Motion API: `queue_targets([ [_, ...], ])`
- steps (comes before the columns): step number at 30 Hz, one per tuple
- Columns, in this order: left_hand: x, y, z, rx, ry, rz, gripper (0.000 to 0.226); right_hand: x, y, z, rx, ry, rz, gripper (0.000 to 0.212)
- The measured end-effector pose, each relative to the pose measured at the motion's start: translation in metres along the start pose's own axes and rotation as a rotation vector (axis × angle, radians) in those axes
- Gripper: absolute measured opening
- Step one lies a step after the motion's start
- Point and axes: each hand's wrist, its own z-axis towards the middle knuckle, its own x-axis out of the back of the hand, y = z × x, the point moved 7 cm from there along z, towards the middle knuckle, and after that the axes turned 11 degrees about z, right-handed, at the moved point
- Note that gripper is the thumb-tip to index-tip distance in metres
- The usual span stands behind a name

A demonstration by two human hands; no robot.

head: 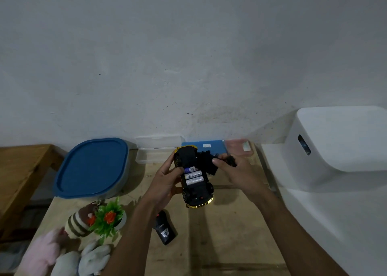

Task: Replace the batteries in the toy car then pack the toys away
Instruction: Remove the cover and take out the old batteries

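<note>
As left hand grips the toy car, right hand pinches its cover.

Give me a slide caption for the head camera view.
Left hand holds the upturned toy car, batteries exposed; right hand holds the black cover.

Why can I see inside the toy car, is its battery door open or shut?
Open. The toy car is belly-up, three batteries show, black cover moved aside.

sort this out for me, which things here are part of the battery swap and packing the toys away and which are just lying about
For the job: toy car, batteries, battery cover, remote, soft toys, blue-lidded tub (likely for packing).
Lying about: fake plant, white bin, clear box.
</note>
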Motion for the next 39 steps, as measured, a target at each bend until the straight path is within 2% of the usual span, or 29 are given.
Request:
queue_targets([
  [3, 0.009, -0.003, 0.0, 0.009, 0.026, -0.014, 0.052, 0.032, 0.04, 0.003, -0.112, 0.135, -0.016, 0.021],
  [6, 0.014, -0.005, 0.0, 0.013, 0.031, -0.011, 0.053, 0.05, 0.088, 0.004, -0.207, 0.155, -0.171, 0.028],
  [9, 0.014, -0.004, 0.0, 0.015, 0.024, -0.018, 0.054, 0.055, 0.127, 0.006, -0.27, 0.137, -0.305, 0.02],
  [12, 0.012, -0.004, 0.0, 0.021, 0.021, -0.014, 0.055, 0.06, 0.15, 0.011, -0.281, 0.211, -0.419, 0.007],
  [13, 0.012, -0.005, 0.0, 0.023, 0.019, -0.016, 0.055, 0.061, 0.154, 0.01, -0.291, 0.236, -0.488, 0.015],
  [16, 0.009, -0.005, 0.0, 0.027, 0.016, -0.019, 0.055, 0.062, 0.156, 0.011, -0.22, 0.326, -0.648, 0.031],
  [21, 0.008, -0.007, 0.001, 0.032, 0.019, -0.031, 0.054, 0.069, 0.148, 0.005, -0.157, 0.472, -0.546, 0.03],
  [26, 0.004, -0.004, 0.001, 0.027, 0.018, -0.024, 0.052, 0.071, 0.145, 0.008, -0.114, 0.448, -0.726, 0.023],
  [31, 0.003, -0.005, 0.0, 0.029, 0.015, -0.031, 0.052, 0.068, 0.135, 0.004, -0.092, 0.451, -0.844, 0.03],
  [33, 0.003, -0.005, 0.0, 0.029, 0.014, -0.036, 0.053, 0.064, 0.124, 0.001, -0.086, 0.483, -0.827, 0.035],
  [35, 0.004, -0.004, -0.001, 0.024, 0.014, -0.043, 0.053, 0.053, 0.101, -0.001, 0.009, 0.498, -0.698, 0.033],
  [39, 0.002, -0.003, -0.001, 0.006, 0.018, -0.04, 0.057, 0.0, 0.038, -0.014, 0.254, 0.332, -0.395, 0.02],
])
